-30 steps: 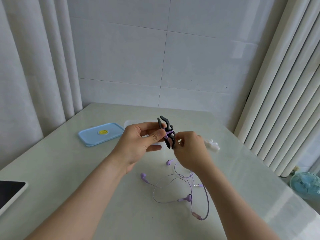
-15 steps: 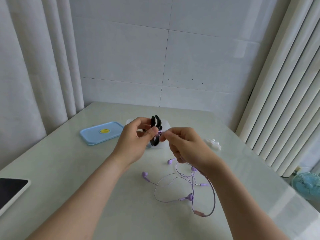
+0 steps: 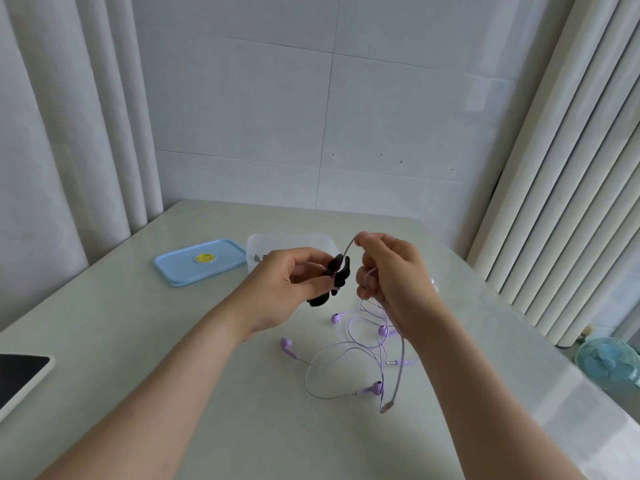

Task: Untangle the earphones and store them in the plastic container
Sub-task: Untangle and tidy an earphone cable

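My left hand (image 3: pixel 289 289) grips a black cord winder (image 3: pixel 333 280) above the table, with purple cable wrapped round it. My right hand (image 3: pixel 391 277) pinches the purple earphone cable (image 3: pixel 348 249) just to the right and holds it up, so it arcs from the winder to my fingertips. The rest of the purple earphones (image 3: pixel 360 362) lies tangled on the table below my right hand, several earbuds and a plug among loose loops. The clear plastic container (image 3: pixel 291 240) stands behind my hands, partly hidden by them.
The container's blue lid (image 3: pixel 199 261) with a yellow sticker lies left of it. A tablet (image 3: pixel 20 375) sits at the table's left edge. A small white object (image 3: pixel 433 284) peeks out behind my right hand. A blue fan (image 3: pixel 609 365) stands on the floor, right.
My right hand has moved up and to the right, pulling a length of purple cable off the winder. My left hand has turned the winder.
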Action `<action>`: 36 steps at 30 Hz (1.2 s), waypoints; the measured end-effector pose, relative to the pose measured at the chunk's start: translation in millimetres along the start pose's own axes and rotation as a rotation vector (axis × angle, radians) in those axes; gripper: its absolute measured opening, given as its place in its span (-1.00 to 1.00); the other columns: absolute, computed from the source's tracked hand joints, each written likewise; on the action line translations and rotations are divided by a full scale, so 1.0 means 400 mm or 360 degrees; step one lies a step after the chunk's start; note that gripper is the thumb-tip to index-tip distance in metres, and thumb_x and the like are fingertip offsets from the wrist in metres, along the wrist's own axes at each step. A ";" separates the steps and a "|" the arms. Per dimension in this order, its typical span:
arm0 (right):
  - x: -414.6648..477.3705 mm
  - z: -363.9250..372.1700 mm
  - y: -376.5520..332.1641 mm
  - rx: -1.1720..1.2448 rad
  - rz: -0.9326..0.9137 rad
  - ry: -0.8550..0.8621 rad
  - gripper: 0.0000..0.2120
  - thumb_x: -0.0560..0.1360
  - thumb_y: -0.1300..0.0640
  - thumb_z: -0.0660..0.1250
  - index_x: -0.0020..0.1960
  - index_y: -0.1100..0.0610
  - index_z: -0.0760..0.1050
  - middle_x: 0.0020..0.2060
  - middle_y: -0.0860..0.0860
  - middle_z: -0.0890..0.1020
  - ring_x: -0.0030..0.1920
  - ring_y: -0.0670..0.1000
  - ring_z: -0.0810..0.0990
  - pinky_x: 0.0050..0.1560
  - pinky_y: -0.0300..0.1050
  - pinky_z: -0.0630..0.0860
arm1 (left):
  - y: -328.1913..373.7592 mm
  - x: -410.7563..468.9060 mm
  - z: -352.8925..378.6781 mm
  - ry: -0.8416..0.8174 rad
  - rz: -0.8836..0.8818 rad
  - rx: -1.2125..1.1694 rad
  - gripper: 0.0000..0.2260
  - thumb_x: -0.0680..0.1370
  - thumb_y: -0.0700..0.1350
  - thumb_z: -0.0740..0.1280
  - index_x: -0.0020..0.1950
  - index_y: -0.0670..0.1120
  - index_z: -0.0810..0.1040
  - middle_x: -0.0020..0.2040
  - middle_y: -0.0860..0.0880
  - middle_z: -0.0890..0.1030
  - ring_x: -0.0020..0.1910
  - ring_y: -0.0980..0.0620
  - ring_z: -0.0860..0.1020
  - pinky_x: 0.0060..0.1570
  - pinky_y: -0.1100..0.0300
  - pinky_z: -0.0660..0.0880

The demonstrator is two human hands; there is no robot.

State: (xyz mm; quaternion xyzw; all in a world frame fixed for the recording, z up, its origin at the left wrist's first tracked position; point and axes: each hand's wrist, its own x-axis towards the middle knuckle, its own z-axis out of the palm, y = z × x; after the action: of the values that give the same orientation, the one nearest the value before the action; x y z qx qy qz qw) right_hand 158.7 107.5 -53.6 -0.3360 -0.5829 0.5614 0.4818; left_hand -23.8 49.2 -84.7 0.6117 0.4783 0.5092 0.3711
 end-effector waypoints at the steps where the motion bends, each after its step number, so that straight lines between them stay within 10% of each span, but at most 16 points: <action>1: 0.005 -0.005 0.003 0.0006 -0.0018 0.0075 -0.86 0.67 0.18 0.30 0.02 0.23 0.58 -0.36 0.02 0.33 -0.48 0.01 0.30 -0.45 -0.12 0.34 | -0.002 -0.001 0.002 -0.0034 -0.0011 0.0014 -0.80 0.65 -0.22 0.42 0.24 -0.02 0.69 0.06 -0.04 0.77 0.00 0.00 0.69 0.20 0.07 0.60; 5: 0.020 -0.025 0.020 -0.0103 0.0009 0.0191 -0.85 0.67 0.11 0.30 0.02 0.16 0.58 -0.32 -0.02 0.48 -0.46 -0.03 0.29 -0.50 -0.20 0.27 | 0.005 -0.006 0.015 -0.0104 -0.0013 0.0062 -0.78 0.65 -0.20 0.42 0.26 0.01 0.69 0.09 0.06 0.77 0.14 0.15 0.69 0.09 0.30 0.56; 13: 0.013 -0.027 0.045 -0.0887 -0.0008 0.0328 -0.85 0.57 0.03 0.36 -0.11 0.02 0.67 -0.60 -0.17 0.40 -0.59 -0.13 0.30 -0.48 -0.29 0.27 | 0.016 0.001 0.020 0.0103 0.0111 -0.0310 -0.76 0.58 -0.24 0.46 0.24 -0.11 0.71 0.16 -0.11 0.74 0.16 -0.06 0.71 0.10 0.14 0.63; 22: -0.003 -0.009 0.041 -0.1293 -0.0191 -0.0076 -0.82 0.52 0.09 0.36 -0.16 -0.01 0.72 -0.63 -0.12 0.41 -0.57 -0.08 0.32 -0.39 -0.21 0.32 | 0.017 0.015 0.005 0.0399 -0.0074 -0.0731 -0.62 0.46 -0.08 0.49 0.26 -0.12 0.68 0.15 -0.11 0.75 0.14 -0.04 0.71 0.03 0.12 0.64; 29: -0.031 0.012 0.013 -0.1096 -0.0207 -0.0628 -0.78 0.59 0.20 0.35 -0.13 0.09 0.75 -0.56 -0.08 0.27 -0.50 -0.08 0.20 -0.43 -0.28 0.22 | -0.005 0.016 -0.001 0.0566 -0.0196 -0.0750 -0.86 0.63 -0.22 0.43 0.18 -0.13 0.67 0.10 -0.17 0.74 -0.01 -0.11 0.74 -0.01 0.05 0.69; 36: -0.016 0.010 0.013 -0.0764 -0.0407 -0.0335 -0.76 0.69 0.19 0.22 -0.04 0.18 0.63 -0.43 -0.11 0.43 -0.40 -0.04 0.28 -0.40 -0.25 0.27 | -0.001 0.010 0.006 0.0273 -0.0177 -0.0349 -0.82 0.67 -0.14 0.39 0.28 -0.07 0.62 0.12 -0.08 0.75 0.06 0.04 0.71 0.03 0.12 0.57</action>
State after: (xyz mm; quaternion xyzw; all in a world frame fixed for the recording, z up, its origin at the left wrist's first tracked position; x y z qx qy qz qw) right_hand 156.2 101.0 -59.3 -0.3042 -0.7835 0.3738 0.3922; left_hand -21.5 53.1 -84.5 0.4945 0.4828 0.5874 0.4211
